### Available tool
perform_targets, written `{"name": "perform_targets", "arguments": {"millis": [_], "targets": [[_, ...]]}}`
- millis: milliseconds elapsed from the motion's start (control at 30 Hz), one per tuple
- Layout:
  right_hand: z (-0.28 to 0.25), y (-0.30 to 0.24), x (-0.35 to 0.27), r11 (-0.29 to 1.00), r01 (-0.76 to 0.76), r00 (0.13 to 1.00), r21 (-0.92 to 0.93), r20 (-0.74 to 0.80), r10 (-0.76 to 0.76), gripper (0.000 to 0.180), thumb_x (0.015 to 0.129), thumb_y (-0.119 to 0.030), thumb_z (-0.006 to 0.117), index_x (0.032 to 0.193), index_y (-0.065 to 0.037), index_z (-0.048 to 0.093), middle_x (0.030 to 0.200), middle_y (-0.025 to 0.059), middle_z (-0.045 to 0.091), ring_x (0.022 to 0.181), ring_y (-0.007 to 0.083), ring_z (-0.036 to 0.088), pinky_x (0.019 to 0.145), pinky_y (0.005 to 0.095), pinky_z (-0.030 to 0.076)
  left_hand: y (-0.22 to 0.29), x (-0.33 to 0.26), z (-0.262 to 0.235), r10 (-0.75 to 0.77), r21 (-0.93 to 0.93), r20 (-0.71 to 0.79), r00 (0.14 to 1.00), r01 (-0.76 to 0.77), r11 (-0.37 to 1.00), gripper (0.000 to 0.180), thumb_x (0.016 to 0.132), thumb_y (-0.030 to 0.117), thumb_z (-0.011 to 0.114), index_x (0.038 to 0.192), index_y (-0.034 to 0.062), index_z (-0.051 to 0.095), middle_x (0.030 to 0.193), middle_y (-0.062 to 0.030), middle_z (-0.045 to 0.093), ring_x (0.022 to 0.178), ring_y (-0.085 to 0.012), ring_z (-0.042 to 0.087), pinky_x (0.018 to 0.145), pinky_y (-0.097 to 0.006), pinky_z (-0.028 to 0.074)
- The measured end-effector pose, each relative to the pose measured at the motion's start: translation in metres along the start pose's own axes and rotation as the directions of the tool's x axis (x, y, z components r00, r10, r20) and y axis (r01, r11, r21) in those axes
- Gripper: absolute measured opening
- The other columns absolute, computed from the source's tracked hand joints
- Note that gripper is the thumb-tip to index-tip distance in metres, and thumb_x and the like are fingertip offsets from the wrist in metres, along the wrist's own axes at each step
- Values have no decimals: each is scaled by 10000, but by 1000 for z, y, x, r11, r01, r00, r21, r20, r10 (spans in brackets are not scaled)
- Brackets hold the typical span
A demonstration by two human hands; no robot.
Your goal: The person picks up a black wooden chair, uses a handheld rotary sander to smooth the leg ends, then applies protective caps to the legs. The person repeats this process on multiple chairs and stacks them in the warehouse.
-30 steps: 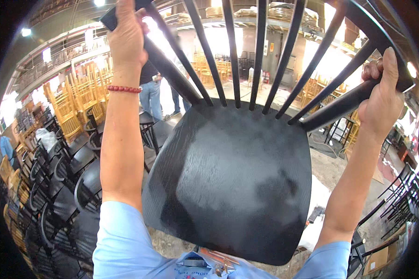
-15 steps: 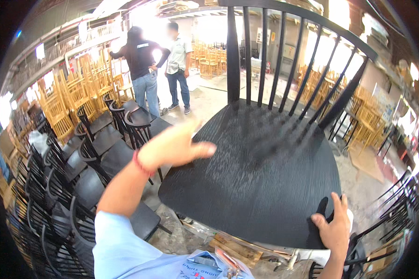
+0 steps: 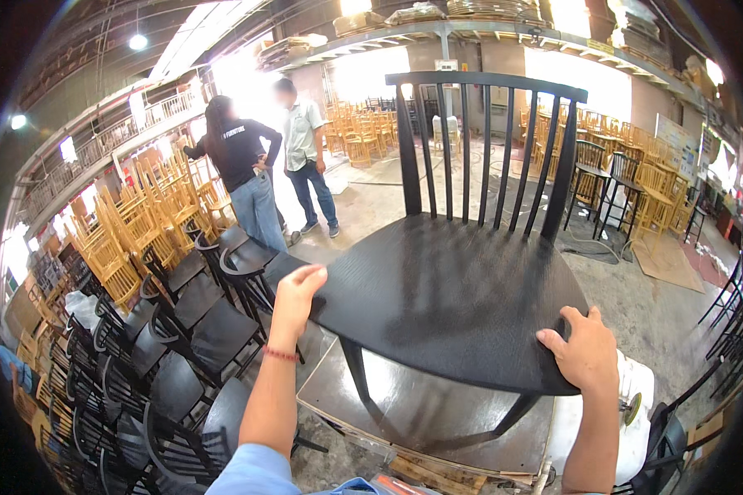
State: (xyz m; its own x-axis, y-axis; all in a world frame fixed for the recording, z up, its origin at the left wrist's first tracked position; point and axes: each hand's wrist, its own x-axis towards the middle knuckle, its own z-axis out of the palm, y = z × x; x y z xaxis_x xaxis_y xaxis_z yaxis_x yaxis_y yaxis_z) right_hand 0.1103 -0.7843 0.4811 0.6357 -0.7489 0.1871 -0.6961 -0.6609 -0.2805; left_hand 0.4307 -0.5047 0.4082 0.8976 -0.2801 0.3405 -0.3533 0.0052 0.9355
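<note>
Head view, near to far. Both forearms enter from the lower edge and meet a black chair (image 3: 450,297) held upright, its seat about level in front of the person. Left hand (image 3: 295,299): fingers laid over the seat's left front rim, thumb side under; closed loosely on the rim rather than fully clenched, red band at the wrist. Right hand (image 3: 586,355): palm down on the seat's right front corner, fingers curled over the edge, a light wrap w/ no other object in it. Key relation: the seat extends away from both grips toward the far side, its front-to-back line running from the hands to the slatted back (image 3: 487,148), which stands vertical beyond the fingertips; the two hands lie about equally near, one per front corner, so the load sits fwd of and between them. Directly below the grips, the chair legs hang over a dark flat board (image 3: 437,421) on a pallet; whether the legs touch it cannot be told. Left of the left hand, close by: rows of stacked black chairs (image 3: 182,330), nearest obstacle on that side. Right of the right hand: a white object (image 3: 636,412), partly hidden. Farther out, beyond the left hand, two people (image 3: 272,181) stand on the concrete floor; stacks of yellow wood chairs (image 3: 140,223) sit behind them.
</note>
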Motion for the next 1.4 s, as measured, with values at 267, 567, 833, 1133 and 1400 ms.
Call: {"name": "perform_targets", "arguments": {"millis": [267,567,833,1133,1400], "targets": [[21,-5,21,953,186,979,241,-129,-158,584,833,-398,687,1250,1,592,1309,313,529,1205,411,543,1002,427,438,-11,39,6,-148,-357,78,986,167,919,440,889,187,645,1249,-51,560,1011,-92,669,901,-147,628,770,-274,506],[102,31,6,436,136,960,890,-228,165,684,851,-220,605,1410,94,369,1399,294,451,1331,318,429,1098,360,328,-47,37,12,-209,-515,22,978,191,836,252,897,233,596,1002,14,660,954,-64,664,826,-167,641,708,-317,516],[86,9,1,135,66,963,989,-99,250,726,806,-131,549,1455,88,307,1288,226,542,1128,209,543,971,281,407,-63,48,9,-262,-470,64,963,261,843,243,911,272,603,1017,59,653,896,-9,687,708,-111,637,590,-215,463],[84,16,5,99,109,947,989,-133,292,654,830,-129,565,1429,62,385,1137,132,600,1000,146,546,910,262,423,-53,51,13,-220,-512,133,966,257,820,299,878,262,626,1079,42,602,946,-35,651,802,-155,638,678,-297,520],[83,18,-7,621,360,869,696,-493,49,421,919,-189,516,1238,84,533,1072,217,608,959,261,583,805,368,486,-71,28,5,451,444,230,862,-506,740,318,969,214,467,1170,7,602,1151,-168,626,1045,-297,594,926,-410,469]]}}
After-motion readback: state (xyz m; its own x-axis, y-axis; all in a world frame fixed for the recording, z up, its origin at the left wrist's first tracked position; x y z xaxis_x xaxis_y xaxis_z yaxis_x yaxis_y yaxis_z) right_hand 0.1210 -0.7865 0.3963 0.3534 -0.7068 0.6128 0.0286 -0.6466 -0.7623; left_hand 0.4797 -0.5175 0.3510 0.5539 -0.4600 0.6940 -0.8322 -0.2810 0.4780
